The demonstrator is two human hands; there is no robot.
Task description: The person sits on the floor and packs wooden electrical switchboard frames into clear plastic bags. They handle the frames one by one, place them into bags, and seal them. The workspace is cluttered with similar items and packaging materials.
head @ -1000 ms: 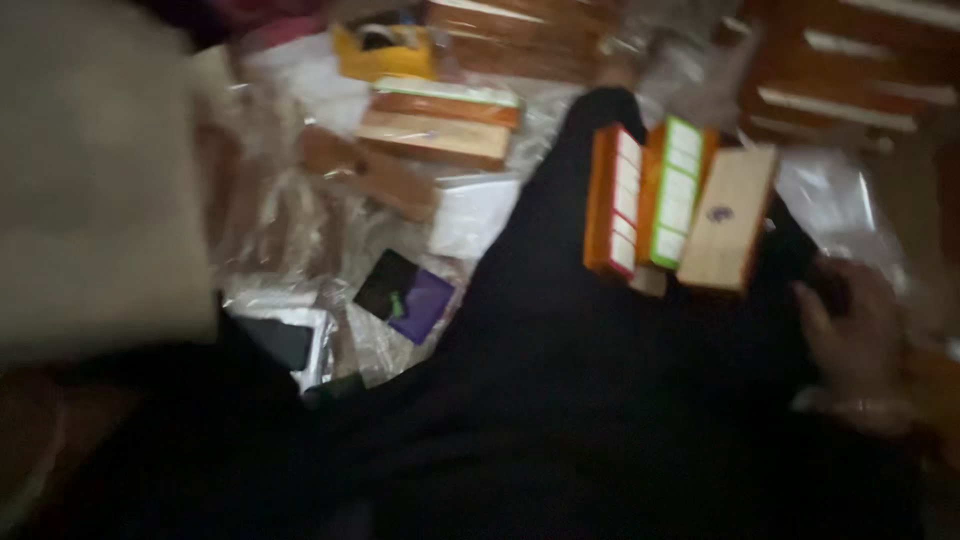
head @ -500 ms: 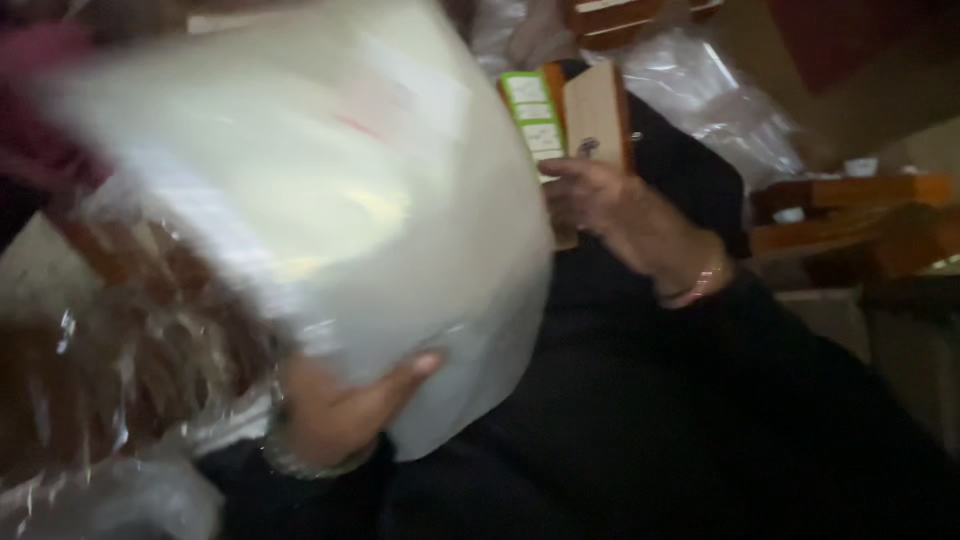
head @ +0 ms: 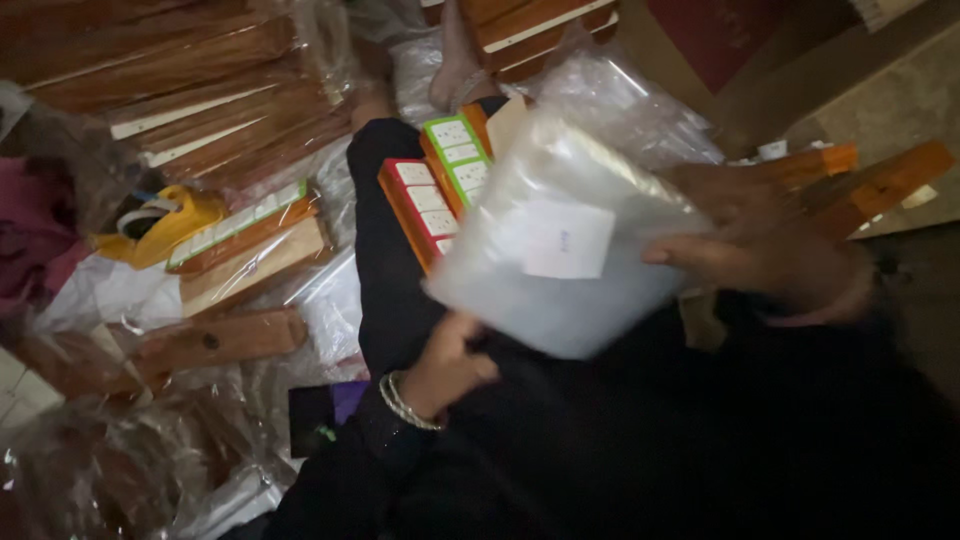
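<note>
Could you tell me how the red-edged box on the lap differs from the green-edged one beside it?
The red-edged box has a red border around its white panels; the green-edged box has a green one. The red-edged box lies nearer the left hand, the green-edged one farther up the lap. The plastic bag stack, held by both hands, right hand included, hides the lower ends of both. Both are long, narrow, orange-sided, and lie tilted alike.
</note>
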